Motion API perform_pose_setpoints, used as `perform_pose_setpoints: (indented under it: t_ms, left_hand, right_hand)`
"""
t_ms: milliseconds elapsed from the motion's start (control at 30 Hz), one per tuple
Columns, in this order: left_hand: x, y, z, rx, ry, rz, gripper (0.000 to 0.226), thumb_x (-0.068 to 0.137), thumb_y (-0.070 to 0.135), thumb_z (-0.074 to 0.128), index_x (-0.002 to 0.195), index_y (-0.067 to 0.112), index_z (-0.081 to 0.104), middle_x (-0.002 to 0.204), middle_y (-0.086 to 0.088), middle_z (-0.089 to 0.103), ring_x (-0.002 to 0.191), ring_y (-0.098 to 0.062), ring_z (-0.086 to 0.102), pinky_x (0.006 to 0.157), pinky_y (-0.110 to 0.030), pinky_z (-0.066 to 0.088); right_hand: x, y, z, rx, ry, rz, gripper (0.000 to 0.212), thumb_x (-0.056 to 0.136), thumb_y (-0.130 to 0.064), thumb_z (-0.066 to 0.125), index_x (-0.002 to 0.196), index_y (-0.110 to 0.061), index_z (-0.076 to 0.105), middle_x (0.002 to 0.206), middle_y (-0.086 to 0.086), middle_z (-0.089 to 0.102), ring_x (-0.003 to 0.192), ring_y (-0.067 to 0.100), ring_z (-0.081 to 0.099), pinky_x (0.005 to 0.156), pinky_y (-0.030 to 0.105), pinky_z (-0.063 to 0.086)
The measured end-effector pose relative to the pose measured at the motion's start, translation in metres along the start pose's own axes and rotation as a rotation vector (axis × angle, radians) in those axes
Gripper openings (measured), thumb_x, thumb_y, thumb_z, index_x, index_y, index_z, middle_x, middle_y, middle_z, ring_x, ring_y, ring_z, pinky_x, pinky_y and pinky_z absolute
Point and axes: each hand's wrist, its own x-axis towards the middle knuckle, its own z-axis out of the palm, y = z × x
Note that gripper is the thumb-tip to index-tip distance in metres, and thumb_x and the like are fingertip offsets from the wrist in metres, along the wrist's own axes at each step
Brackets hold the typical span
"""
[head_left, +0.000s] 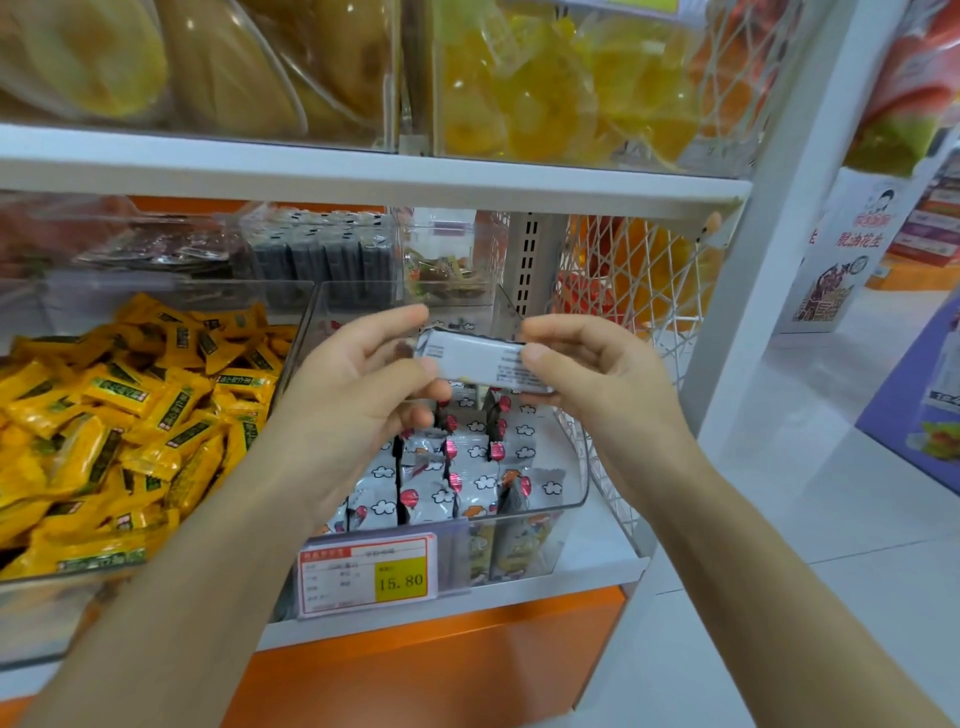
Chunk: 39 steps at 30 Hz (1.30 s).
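Both our left hand (358, 376) and right hand (582, 364) pinch the ends of one white snack packet (475, 358), held printed side up above its clear bin (574, 501), apparently so we can read it.

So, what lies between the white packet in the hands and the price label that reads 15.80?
In the head view, cloud-printed snack packets lie between the white packet and the price label, standing inside the clear bin.

The packet (480, 359) is white with fine dark print. Bin packets (470, 480) are pale grey with white clouds and red balloons. Candies (124, 410) are yellow with dark green labels. The price tag (366, 574) is red-bordered with a yellow patch.
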Motion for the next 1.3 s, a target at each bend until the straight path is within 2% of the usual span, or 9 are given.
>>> perform_pose_setpoints:
  t_ms: [267,467,600,700,900,1000,1133,1233,1300]
  left_hand:
    - [-0.002,0.0,0.002,0.164,-0.051,0.057,0.036,0.081,-0.01,0.058,0.101,0.02,0.06,0.103,-0.008,0.064,0.071,-0.021,0.07,0.065,-0.029,0.058]
    - [-0.002,-0.005,0.007,0.141,-0.043,0.044,0.014,0.082,0.013,0.065,0.095,0.012,0.058,0.084,-0.011,0.069,0.064,-0.02,0.069,0.056,-0.025,0.055]
    - [-0.003,-0.002,0.008,0.108,0.006,0.019,0.014,0.083,0.019,0.065,0.087,0.006,0.06,0.07,0.001,0.069,0.062,-0.023,0.069,0.053,-0.026,0.055]
    - [-0.004,0.0,0.009,0.059,0.066,-0.035,0.015,0.084,0.019,0.064,0.078,0.006,0.058,0.071,-0.004,0.068,0.058,-0.025,0.068,0.05,-0.026,0.054]
    - [-0.002,0.001,0.01,0.05,0.128,-0.048,0.016,0.087,0.021,0.062,0.079,0.008,0.057,0.062,-0.004,0.067,0.056,-0.021,0.067,0.048,-0.024,0.053]
    - [0.0,0.0,0.008,-0.027,0.168,-0.074,0.019,0.089,0.025,0.059,0.087,0.006,0.059,0.055,0.0,0.066,0.052,-0.014,0.064,0.047,-0.021,0.051]
    - [0.001,-0.001,0.01,-0.039,0.092,-0.097,0.024,0.091,0.028,0.053,0.099,0.007,0.061,0.068,-0.002,0.068,0.055,-0.011,0.062,0.05,-0.02,0.05]
    - [0.008,-0.001,0.011,0.244,0.085,0.002,0.02,0.093,0.025,0.051,0.109,0.015,0.058,0.092,0.002,0.066,0.06,-0.005,0.063,0.054,-0.021,0.053]
    - [0.022,-0.004,0.011,0.588,0.132,0.14,0.026,0.093,0.022,0.052,0.118,0.02,0.057,0.101,0.005,0.064,0.065,-0.001,0.059,0.058,-0.016,0.05]
  right_hand:
    - [-0.001,0.0,0.003,-0.06,0.052,-0.099,0.014,0.08,-0.011,0.069,0.077,-0.025,0.072,0.076,-0.014,0.069,0.071,-0.001,0.06,0.063,0.011,0.045]
    - [-0.002,0.002,0.006,-0.12,0.141,-0.148,0.015,0.078,-0.014,0.069,0.066,-0.023,0.069,0.067,-0.012,0.067,0.065,0.001,0.058,0.06,0.014,0.047]
    - [-0.004,0.001,0.008,-0.136,0.144,-0.182,0.015,0.079,-0.015,0.069,0.066,-0.022,0.069,0.069,-0.011,0.067,0.067,0.001,0.058,0.063,0.015,0.049]
    - [-0.005,0.001,0.009,-0.143,0.124,-0.189,0.017,0.08,-0.015,0.069,0.066,-0.024,0.069,0.069,-0.012,0.067,0.067,0.0,0.058,0.063,0.013,0.047]
    - [-0.004,0.0,0.007,-0.109,0.044,-0.201,0.013,0.079,-0.019,0.07,0.083,-0.031,0.071,0.084,-0.018,0.068,0.079,-0.001,0.062,0.071,0.015,0.051]
    - [-0.001,-0.002,0.001,-0.114,-0.135,-0.222,0.039,0.076,-0.009,0.073,0.106,-0.033,0.063,0.108,-0.01,0.066,0.098,0.007,0.063,0.083,0.025,0.053]
    - [0.004,-0.004,-0.006,-0.207,-0.078,-0.259,0.03,0.077,-0.01,0.073,0.1,-0.028,0.065,0.096,-0.006,0.067,0.082,0.011,0.065,0.07,0.024,0.055]
    - [0.012,-0.003,-0.011,-0.035,0.127,-0.138,0.014,0.083,-0.012,0.067,0.094,-0.019,0.062,0.083,0.001,0.069,0.062,0.016,0.066,0.049,0.022,0.052]
    - [0.019,-0.003,-0.014,0.123,0.224,-0.052,0.011,0.086,-0.01,0.064,0.094,-0.012,0.056,0.082,0.008,0.068,0.06,0.019,0.067,0.049,0.024,0.053]
